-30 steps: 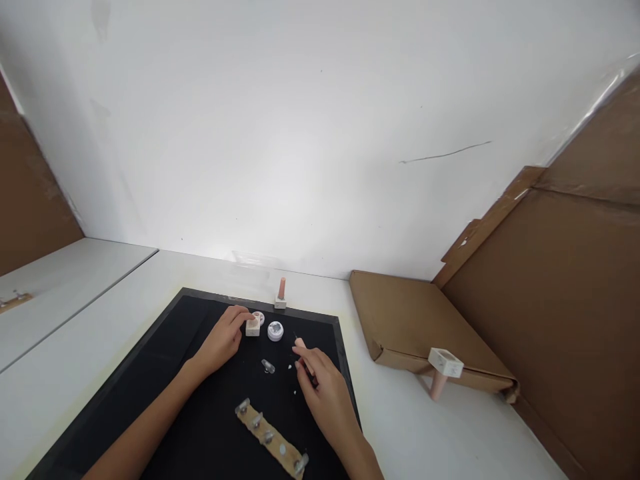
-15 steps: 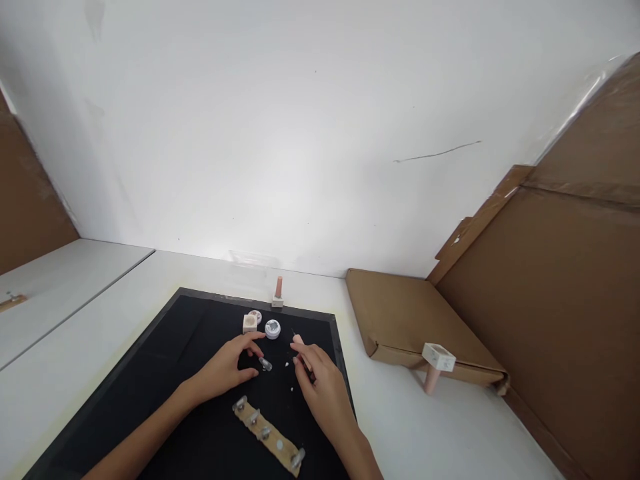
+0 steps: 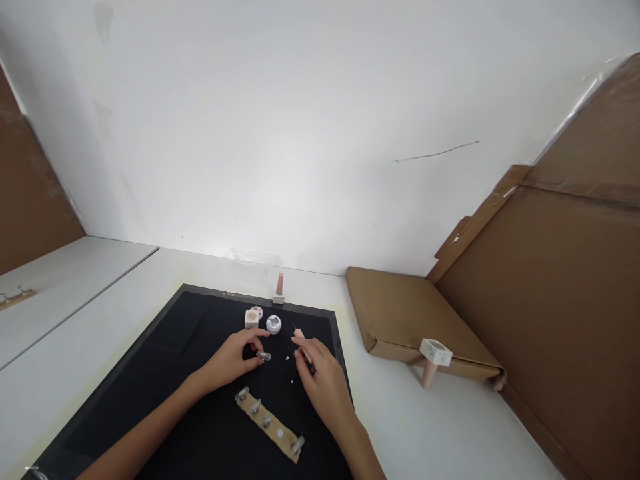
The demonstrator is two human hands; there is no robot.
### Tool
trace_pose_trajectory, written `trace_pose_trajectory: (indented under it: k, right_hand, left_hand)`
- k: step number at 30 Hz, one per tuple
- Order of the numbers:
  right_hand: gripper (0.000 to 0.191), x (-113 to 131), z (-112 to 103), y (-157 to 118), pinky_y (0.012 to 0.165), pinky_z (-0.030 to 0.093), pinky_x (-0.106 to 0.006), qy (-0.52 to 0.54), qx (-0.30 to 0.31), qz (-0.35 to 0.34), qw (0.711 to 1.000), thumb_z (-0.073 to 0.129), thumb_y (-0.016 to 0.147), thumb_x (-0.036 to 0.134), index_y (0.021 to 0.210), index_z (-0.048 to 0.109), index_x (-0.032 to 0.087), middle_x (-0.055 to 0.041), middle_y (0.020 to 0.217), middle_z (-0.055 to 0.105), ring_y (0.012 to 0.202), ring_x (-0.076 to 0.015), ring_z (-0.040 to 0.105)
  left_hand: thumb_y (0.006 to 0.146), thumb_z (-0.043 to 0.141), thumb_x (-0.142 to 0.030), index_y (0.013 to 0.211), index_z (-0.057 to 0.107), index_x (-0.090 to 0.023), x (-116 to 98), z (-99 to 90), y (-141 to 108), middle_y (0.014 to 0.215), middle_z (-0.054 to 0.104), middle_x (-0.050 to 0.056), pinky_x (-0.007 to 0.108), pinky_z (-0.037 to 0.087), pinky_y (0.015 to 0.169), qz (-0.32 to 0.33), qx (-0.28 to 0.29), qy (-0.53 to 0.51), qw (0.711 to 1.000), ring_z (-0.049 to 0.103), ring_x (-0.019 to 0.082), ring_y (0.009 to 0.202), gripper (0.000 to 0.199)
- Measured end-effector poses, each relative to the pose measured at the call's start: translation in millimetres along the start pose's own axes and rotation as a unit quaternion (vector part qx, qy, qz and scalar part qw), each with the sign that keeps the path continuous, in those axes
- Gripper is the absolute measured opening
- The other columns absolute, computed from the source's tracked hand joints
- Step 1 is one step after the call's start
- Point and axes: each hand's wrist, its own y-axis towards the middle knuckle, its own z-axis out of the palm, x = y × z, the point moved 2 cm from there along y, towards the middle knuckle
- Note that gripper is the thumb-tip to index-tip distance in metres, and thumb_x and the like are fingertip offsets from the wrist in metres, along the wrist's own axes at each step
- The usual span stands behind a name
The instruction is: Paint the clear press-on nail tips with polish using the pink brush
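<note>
We pinch clear piece (image 3: 265,357) in left hand (image 3: 234,358) over black mat (image 3: 210,430), grip pink-handled tool (image 3: 299,334) in right hand (image 3: 323,380), white jar (image 3: 273,325) at piece's 12 o'clock, tan strip (image 3: 273,430) at 6 o'clock.

Backed by white wall (image 3: 250,133), brightest nr ctr, w/ thin dark scratch (image 3: 437,153) on R & faint grey smudges (image 3: 103,23) upper L. Flanked by brn cardboard panels (image 3: 560,287) both sides. Furnished w/ white tabletop (image 3: 395,413), split by dark seam (image 3: 120,278) on L.
</note>
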Motion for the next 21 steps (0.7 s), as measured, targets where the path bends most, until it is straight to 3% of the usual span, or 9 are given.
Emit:
trace_pose_trajectory:
  k: [4, 7, 9, 12, 16, 21]
  right_hand:
    - [0.029, -1, -3, 0, 0.058, 0.05, -0.027, 0.001, -0.009, 0.002, 1.0, 0.044, 0.089, 0.013, 0.109, 0.063, 0.021, -0.0056, 0.083, 0.065, 0.073, -0.0189, 0.062]
    - [0.028, 0, -5, -1, 0.059, 0.05, -0.027, 0.004, -0.014, 0.003, 1.0, 0.044, 0.09, 0.015, 0.11, 0.063, 0.021, -0.005, 0.081, 0.064, 0.073, -0.0187, 0.062]
    - [0.028, 1, -5, -1, 0.06, 0.05, -0.027, 0.007, -0.015, 0.001, 1.0, 0.044, 0.09, 0.015, 0.11, 0.062, 0.021, -0.0052, 0.083, 0.065, 0.074, -0.0184, 0.062]
    - [0.028, 4, -5, -1, 0.06, 0.05, -0.027, 0.012, -0.015, -0.003, 1.0, 0.044, 0.09, 0.015, 0.109, 0.063, 0.022, -0.0055, 0.088, 0.066, 0.073, -0.0174, 0.062]
    - [0.027, 8, -5, -2, 0.059, 0.05, -0.026, 0.018, -0.015, -0.008, 1.0, 0.044, 0.089, 0.014, 0.105, 0.064, 0.022, -0.0052, 0.088, 0.066, 0.07, -0.0165, 0.061]
    - [0.027, 10, -2, -3, 0.058, 0.049, -0.025, 0.025, -0.012, -0.012, 1.0, 0.045, 0.088, 0.014, 0.104, 0.065, 0.022, -0.0035, 0.079, 0.063, 0.068, -0.0163, 0.06]
  left_hand:
    - [0.078, 0.059, -0.019, 0.111, 0.059, -0.019, -20, -17.3, -18, 0.076, 0.069, -0.001, 0.027, 0.045, 0.068, -0.014, -0.076, 0.003, 0.997, 0.061, 0.016, 0.071, 0.033]
    - [0.081, 0.056, -0.024, 0.112, 0.056, -0.019, -36, -13.2, -48, 0.074, 0.068, -0.001, 0.027, 0.045, 0.066, -0.027, -0.131, 0.007, 0.991, 0.061, 0.016, 0.07, 0.031]
    - [0.081, 0.058, -0.027, 0.109, 0.057, -0.02, -41, 3.4, -73, 0.072, 0.068, -0.001, 0.027, 0.046, 0.065, -0.03, -0.189, 0.008, 0.981, 0.062, 0.017, 0.068, 0.029]
    - [0.08, 0.062, -0.031, 0.106, 0.059, -0.023, -40, 42.6, -107, 0.072, 0.07, 0.0, 0.03, 0.048, 0.071, -0.027, -0.274, 0.027, 0.961, 0.063, 0.019, 0.068, 0.027]
    - [0.08, 0.063, -0.032, 0.106, 0.063, -0.028, -26, 91.3, -131, 0.072, 0.074, 0.0, 0.031, 0.049, 0.067, -0.085, -0.268, 0.065, 0.957, 0.064, 0.02, 0.06, 0.026]
    - [0.081, 0.06, -0.031, 0.108, 0.064, -0.027, -21, 110.5, -135, 0.076, 0.075, 0.0, 0.027, 0.051, 0.059, -0.135, -0.25, 0.08, 0.955, 0.06, 0.016, 0.048, 0.027]
